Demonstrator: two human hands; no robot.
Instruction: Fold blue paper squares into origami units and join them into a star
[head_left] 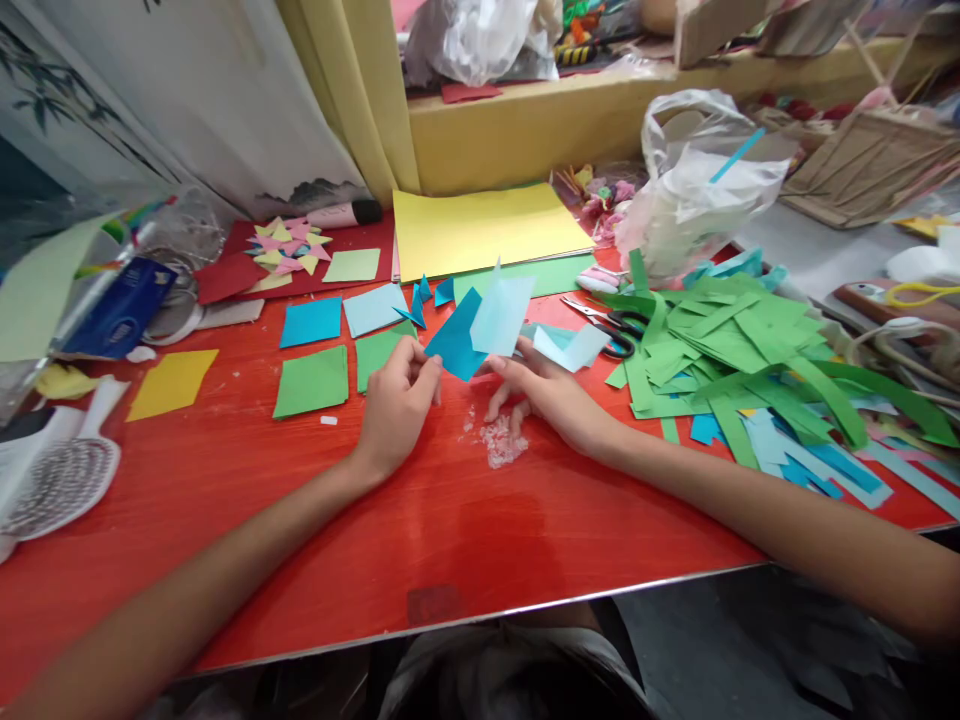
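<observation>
My left hand [399, 405] pinches the left corner of a folded paper piece whose darker blue side [456, 338] faces me. A pale blue flap [504, 310] stands up from its right side. The fingers of my right hand [551, 398] are closed at the lower right edge of this paper. Another pale blue folded piece [576, 346] sticks out behind the right hand; whether that hand also grips it, I cannot tell. Small folded blue pieces [417, 305] lie on the red table [300, 560] beyond the left hand. Clear crumbs [504, 442] lie beneath the right fingers.
Green paper squares [311, 382], a blue square [310, 322] and a yellow square [172, 385] lie left. Black-handled scissors [619, 335] rest beside heaped green strips [720, 340] on the right. Yellow sheets [487, 232] and a plastic bag [697, 190] are behind. A hairbrush [67, 480] lies far left.
</observation>
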